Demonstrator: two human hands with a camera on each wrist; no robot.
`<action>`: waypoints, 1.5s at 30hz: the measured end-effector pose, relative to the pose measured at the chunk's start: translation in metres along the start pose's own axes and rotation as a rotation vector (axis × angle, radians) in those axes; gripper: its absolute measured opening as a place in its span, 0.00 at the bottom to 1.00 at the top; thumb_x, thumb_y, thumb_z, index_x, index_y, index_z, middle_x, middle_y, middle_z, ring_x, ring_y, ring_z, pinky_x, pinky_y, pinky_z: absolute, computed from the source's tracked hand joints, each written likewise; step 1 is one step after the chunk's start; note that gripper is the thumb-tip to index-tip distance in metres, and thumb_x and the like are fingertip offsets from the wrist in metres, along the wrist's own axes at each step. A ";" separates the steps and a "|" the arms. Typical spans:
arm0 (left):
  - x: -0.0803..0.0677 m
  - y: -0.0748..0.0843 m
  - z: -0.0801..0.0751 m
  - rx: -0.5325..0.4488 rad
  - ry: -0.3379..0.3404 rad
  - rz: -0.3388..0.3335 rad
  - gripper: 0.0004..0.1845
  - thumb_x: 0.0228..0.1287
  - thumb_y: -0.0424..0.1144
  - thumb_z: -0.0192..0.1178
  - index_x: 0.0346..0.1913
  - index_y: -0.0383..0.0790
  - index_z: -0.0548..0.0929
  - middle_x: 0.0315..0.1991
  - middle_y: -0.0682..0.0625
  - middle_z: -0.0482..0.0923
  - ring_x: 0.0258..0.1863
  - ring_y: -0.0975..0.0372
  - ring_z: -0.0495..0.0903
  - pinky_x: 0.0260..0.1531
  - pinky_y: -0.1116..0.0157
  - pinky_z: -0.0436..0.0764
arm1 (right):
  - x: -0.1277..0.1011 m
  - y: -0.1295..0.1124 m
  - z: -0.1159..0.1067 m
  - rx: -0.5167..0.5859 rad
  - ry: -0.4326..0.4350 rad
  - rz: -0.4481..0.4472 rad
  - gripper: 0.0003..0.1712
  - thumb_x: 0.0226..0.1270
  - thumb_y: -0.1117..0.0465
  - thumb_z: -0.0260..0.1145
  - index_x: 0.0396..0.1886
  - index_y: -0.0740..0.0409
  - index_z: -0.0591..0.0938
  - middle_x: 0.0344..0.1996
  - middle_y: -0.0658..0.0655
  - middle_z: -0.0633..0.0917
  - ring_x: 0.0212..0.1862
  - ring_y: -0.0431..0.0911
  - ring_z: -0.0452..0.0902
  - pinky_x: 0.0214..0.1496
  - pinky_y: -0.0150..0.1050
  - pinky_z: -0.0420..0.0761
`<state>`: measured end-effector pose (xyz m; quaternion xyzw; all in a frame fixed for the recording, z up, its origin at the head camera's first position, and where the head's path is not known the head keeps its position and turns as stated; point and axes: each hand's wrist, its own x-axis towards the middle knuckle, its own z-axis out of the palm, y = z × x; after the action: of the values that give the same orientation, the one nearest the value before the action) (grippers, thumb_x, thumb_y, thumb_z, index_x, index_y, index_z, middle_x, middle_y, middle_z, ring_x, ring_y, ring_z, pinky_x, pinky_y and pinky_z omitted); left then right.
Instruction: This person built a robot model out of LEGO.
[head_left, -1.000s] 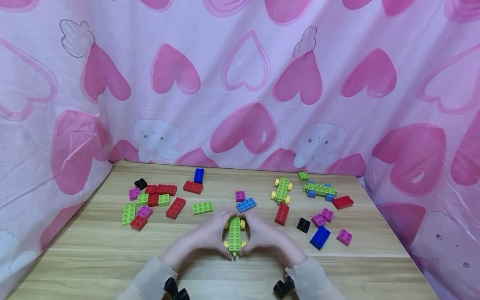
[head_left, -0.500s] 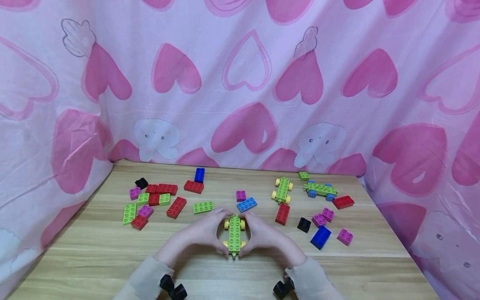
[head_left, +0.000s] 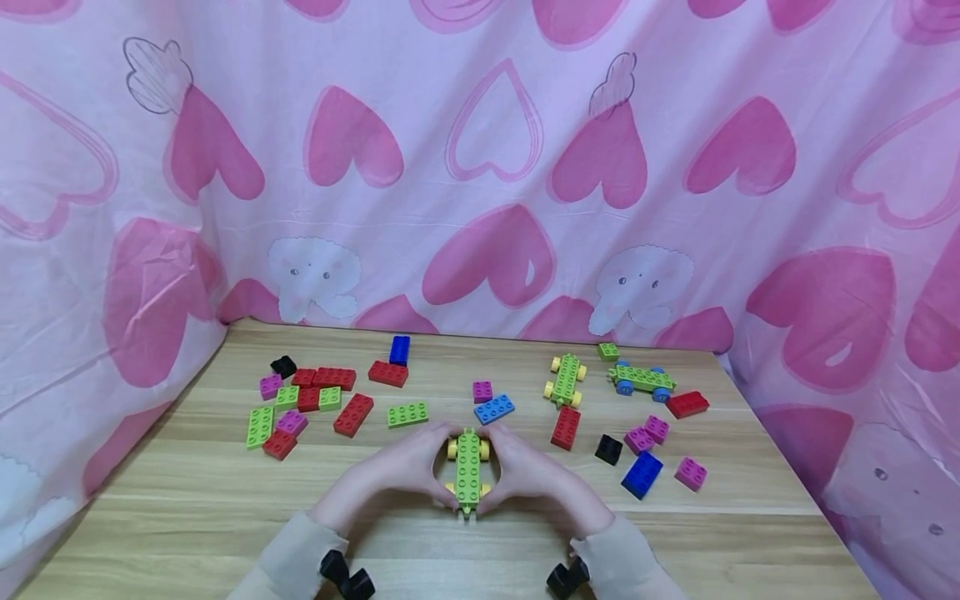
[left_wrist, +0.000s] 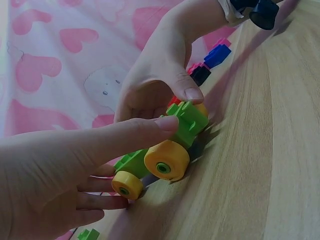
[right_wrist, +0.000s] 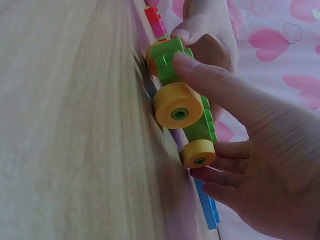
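A lime green toy car base [head_left: 468, 471] with studs on top and yellow wheels sits on the table in front of me, pointing away. My left hand [head_left: 420, 458] holds it from the left, thumb at the near end and fingers round the far end. From the other side my right hand [head_left: 517, 458] grips it the same way. In the left wrist view the left thumb lies against the near end of the base [left_wrist: 190, 122], just above a yellow wheel [left_wrist: 167, 161]. The right wrist view shows the right thumb on the green body [right_wrist: 167, 60], with the fingers by the far wheel [right_wrist: 198, 153].
Beyond the hands lie a blue brick [head_left: 493, 409] and a magenta brick [head_left: 482, 391]. Several red, green and magenta bricks spread at the left, around a red brick [head_left: 352, 415]. Two more car bases, one yellow-wheeled [head_left: 565, 381] and one blue-wheeled [head_left: 641, 379], stand at the right.
The left hand has shifted slightly left at its wrist and thumb, showing more of the car base's far end. The car base stays nearly in place between both hands.
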<state>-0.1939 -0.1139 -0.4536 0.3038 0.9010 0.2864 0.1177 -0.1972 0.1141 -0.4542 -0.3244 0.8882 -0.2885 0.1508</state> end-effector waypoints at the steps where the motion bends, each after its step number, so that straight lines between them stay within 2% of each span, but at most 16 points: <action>1: 0.000 0.000 0.000 -0.002 -0.001 -0.002 0.55 0.37 0.56 0.80 0.68 0.32 0.67 0.65 0.41 0.72 0.66 0.50 0.70 0.67 0.51 0.70 | 0.000 0.000 0.000 0.014 -0.004 -0.001 0.61 0.36 0.47 0.84 0.69 0.64 0.64 0.63 0.60 0.71 0.66 0.52 0.68 0.72 0.49 0.68; 5: 0.000 -0.001 0.000 0.001 -0.002 -0.006 0.55 0.37 0.56 0.79 0.68 0.32 0.67 0.65 0.41 0.72 0.66 0.49 0.70 0.67 0.51 0.69 | 0.001 0.002 -0.005 0.038 -0.017 0.003 0.59 0.40 0.47 0.83 0.69 0.64 0.64 0.65 0.61 0.72 0.68 0.54 0.67 0.72 0.51 0.67; 11: 0.000 0.000 0.000 0.008 -0.013 -0.017 0.56 0.37 0.58 0.79 0.68 0.32 0.67 0.66 0.40 0.71 0.66 0.49 0.70 0.67 0.50 0.69 | 0.002 0.003 -0.016 0.085 0.020 0.008 0.46 0.54 0.47 0.76 0.68 0.63 0.68 0.62 0.60 0.76 0.65 0.54 0.72 0.68 0.53 0.72; 17: -0.001 -0.001 0.000 0.023 -0.031 -0.046 0.57 0.38 0.61 0.77 0.69 0.34 0.66 0.68 0.41 0.70 0.68 0.50 0.69 0.68 0.51 0.68 | 0.010 0.010 -0.022 0.134 0.128 0.016 0.28 0.65 0.51 0.68 0.62 0.57 0.76 0.56 0.56 0.81 0.59 0.50 0.76 0.64 0.52 0.76; 21: -0.001 -0.001 0.000 0.032 -0.029 -0.039 0.57 0.39 0.62 0.77 0.69 0.33 0.66 0.68 0.41 0.70 0.68 0.50 0.69 0.68 0.51 0.68 | 0.019 0.017 -0.022 0.176 0.214 -0.015 0.21 0.65 0.57 0.68 0.56 0.59 0.79 0.51 0.57 0.85 0.55 0.50 0.80 0.62 0.53 0.76; 25: 0.000 -0.001 0.000 0.036 -0.029 -0.035 0.57 0.39 0.62 0.77 0.69 0.33 0.66 0.67 0.40 0.70 0.67 0.50 0.69 0.68 0.50 0.68 | 0.027 0.021 -0.024 0.184 0.289 -0.063 0.16 0.64 0.62 0.68 0.51 0.61 0.82 0.45 0.59 0.87 0.48 0.51 0.83 0.55 0.50 0.82; 29: 0.000 -0.001 -0.001 0.042 -0.033 -0.042 0.57 0.39 0.62 0.76 0.69 0.33 0.67 0.67 0.41 0.70 0.68 0.50 0.69 0.67 0.50 0.69 | 0.034 0.024 -0.027 0.157 0.334 -0.082 0.14 0.64 0.65 0.68 0.49 0.62 0.83 0.43 0.59 0.87 0.46 0.50 0.84 0.51 0.46 0.83; 37: 0.001 0.000 -0.001 0.045 -0.039 -0.057 0.57 0.39 0.63 0.76 0.70 0.35 0.66 0.68 0.42 0.69 0.68 0.51 0.68 0.68 0.51 0.68 | 0.048 0.029 -0.033 0.215 0.326 -0.015 0.16 0.63 0.66 0.68 0.51 0.62 0.82 0.46 0.59 0.86 0.51 0.52 0.82 0.57 0.49 0.81; 45: 0.000 0.000 -0.001 0.043 -0.041 -0.058 0.57 0.38 0.62 0.76 0.70 0.35 0.66 0.68 0.41 0.69 0.68 0.50 0.68 0.68 0.51 0.68 | 0.066 0.039 -0.039 0.188 0.354 0.019 0.20 0.60 0.66 0.71 0.53 0.62 0.81 0.47 0.60 0.86 0.52 0.54 0.81 0.59 0.49 0.80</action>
<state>-0.1943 -0.1140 -0.4529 0.2859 0.9127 0.2572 0.1380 -0.2829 0.1111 -0.4520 -0.2450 0.8730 -0.4211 0.0245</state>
